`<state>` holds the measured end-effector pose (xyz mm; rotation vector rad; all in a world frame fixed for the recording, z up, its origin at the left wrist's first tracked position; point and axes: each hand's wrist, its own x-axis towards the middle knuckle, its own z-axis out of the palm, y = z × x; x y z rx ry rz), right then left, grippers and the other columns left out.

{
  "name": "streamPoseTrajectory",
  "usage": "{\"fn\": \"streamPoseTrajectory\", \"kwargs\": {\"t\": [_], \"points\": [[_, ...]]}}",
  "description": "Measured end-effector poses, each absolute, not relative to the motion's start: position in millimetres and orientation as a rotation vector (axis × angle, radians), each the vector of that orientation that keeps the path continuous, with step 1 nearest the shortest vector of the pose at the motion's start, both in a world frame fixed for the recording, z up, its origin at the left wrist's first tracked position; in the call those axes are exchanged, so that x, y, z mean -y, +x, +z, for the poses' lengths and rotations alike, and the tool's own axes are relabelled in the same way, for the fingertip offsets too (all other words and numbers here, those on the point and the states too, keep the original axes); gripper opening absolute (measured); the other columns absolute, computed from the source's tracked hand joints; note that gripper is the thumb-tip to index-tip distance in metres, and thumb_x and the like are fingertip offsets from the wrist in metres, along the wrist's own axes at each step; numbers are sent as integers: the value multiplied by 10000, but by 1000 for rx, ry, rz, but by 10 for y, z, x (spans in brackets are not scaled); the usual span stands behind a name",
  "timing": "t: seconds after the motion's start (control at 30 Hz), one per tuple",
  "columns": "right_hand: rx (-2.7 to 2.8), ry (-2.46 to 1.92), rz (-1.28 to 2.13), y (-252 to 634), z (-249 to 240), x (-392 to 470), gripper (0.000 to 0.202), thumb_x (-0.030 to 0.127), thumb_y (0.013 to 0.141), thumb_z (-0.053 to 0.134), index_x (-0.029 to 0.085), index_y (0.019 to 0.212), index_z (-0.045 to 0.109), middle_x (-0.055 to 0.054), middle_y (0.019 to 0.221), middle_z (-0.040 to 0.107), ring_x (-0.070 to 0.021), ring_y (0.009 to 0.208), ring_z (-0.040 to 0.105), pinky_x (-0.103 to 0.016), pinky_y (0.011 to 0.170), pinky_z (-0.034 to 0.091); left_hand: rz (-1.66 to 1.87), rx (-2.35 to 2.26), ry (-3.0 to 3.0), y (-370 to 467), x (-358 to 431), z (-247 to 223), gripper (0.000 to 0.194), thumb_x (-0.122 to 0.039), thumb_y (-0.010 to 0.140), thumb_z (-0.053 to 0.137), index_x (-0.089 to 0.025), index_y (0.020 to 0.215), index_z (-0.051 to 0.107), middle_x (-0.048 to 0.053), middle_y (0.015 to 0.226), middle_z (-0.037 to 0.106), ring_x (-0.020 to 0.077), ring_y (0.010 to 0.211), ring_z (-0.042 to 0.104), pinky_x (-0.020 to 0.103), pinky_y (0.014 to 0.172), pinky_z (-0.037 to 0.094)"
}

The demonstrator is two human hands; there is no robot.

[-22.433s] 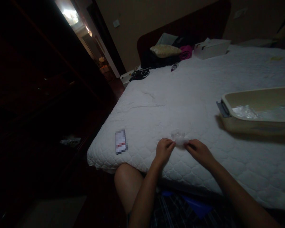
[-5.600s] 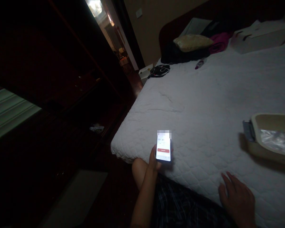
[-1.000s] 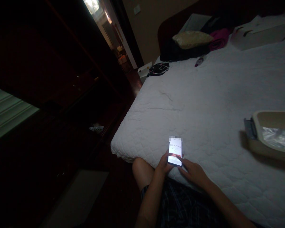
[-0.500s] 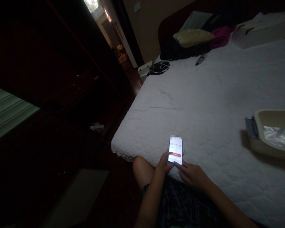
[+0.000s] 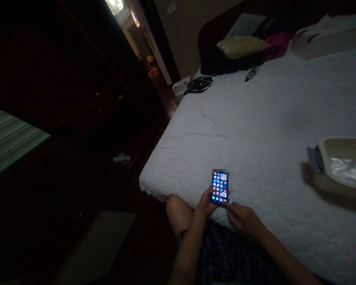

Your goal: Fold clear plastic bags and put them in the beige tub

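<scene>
A lit smartphone [image 5: 220, 187] shows a home screen with rows of app icons on a dark blue background. My left hand [image 5: 207, 202] is wrapped round its lower left side, thumb at the edge of the screen, and holds it just above the bed's near edge. My right hand [image 5: 243, 217] is at the phone's lower right corner, its index finger reaching to the bottom of the screen. The other fingers of that hand are loosely bent and apart, with nothing seen between them.
The white quilted bed [image 5: 255, 130] fills the right side. On it are a beige bin [image 5: 329, 182] with shiny plastic inside, a pale cushion [image 5: 243, 46], a magenta roll [image 5: 275, 46], a white box [image 5: 329, 41] and a black cloth with cords [image 5: 199, 84].
The phone's screen has changed from a white timer page to the home screen with icons. My right hand has shifted slightly to the right, its finger still near the phone's bottom edge.
</scene>
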<state>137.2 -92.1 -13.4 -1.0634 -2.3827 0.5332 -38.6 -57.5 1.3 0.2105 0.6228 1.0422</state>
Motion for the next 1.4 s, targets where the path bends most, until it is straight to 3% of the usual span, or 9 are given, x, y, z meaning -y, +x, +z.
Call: {"fn": "streamPoseTrajectory", "kwargs": {"t": [0.3, 0.5, 0.7, 0.93, 1.1, 1.2, 1.4], "points": [[2417, -1010, 551, 1370, -92, 927, 410, 251, 858, 415, 216, 1239, 562, -73, 810, 644, -165, 661, 615, -277, 612, 489, 1056, -638, 222, -376, 577, 62, 581, -164, 698, 574, -155, 1267, 456, 149, 1121, 614, 326, 1040, 587, 506, 902, 405], [2286, -1087, 618, 1356, -130, 934, 444, 276, 856, 413, 145, 1270, 505, -137, 1054, 656, -225, 866, 651, -346, 739, 514, 1023, -638, 193, -392, 567, 27, 566, -164, 676, 574, -121, 1232, 483, 166, 1113, 620, 330, 1048, 585, 501, 918, 390], [2214, -1253, 733, 1311, -88, 879, 577, 371, 869, 394, 120, 1388, 357, -64, 788, 663, -181, 614, 626, -316, 616, 497, 1027, -659, 185, -389, 560, -11, 509, -157, 689, 552, -92, 1192, 511, 159, 1070, 641, 303, 1004, 610, 460, 922, 402], [2183, -1334, 771, 1271, -16, 840, 620, 398, 869, 376, 152, 1430, 278, -24, 681, 626, -181, 567, 601, -292, 553, 455, 1055, -675, 207, -371, 557, -21, 459, -144, 688, 530, -56, 1137, 552, 159, 1005, 658, 297, 1001, 607, 436, 921, 411], [2265, -1333, 732, 1234, 9, 814, 542, 392, 896, 347, 233, 1414, 317, -75, 926, 686, -213, 723, 657, -332, 650, 489, 1037, -660, 211, -380, 566, -24, 459, -155, 682, 534, -60, 1130, 555, 163, 1011, 653, 303, 1022, 598, 439, 927, 406], [2290, -1304, 713, 1238, -29, 822, 558, 379, 903, 342, 216, 1432, 271, -105, 1063, 665, -230, 805, 666, -354, 691, 501, 1033, -668, 197, -379, 567, -10, 459, -156, 676, 544, -56, 1124, 557, 169, 1030, 646, 311, 1025, 596, 448, 931, 401], [2277, -1275, 686, 1276, -68, 858, 610, 374, 901, 354, 161, 1453, 203, -130, 1089, 660, -231, 785, 675, -345, 672, 511, 1062, -633, 212, -372, 563, -40, 482, -140, 681, 547, -97, 1161, 538, 150, 1083, 637, 310, 1044, 588, 469, 945, 386]]}}
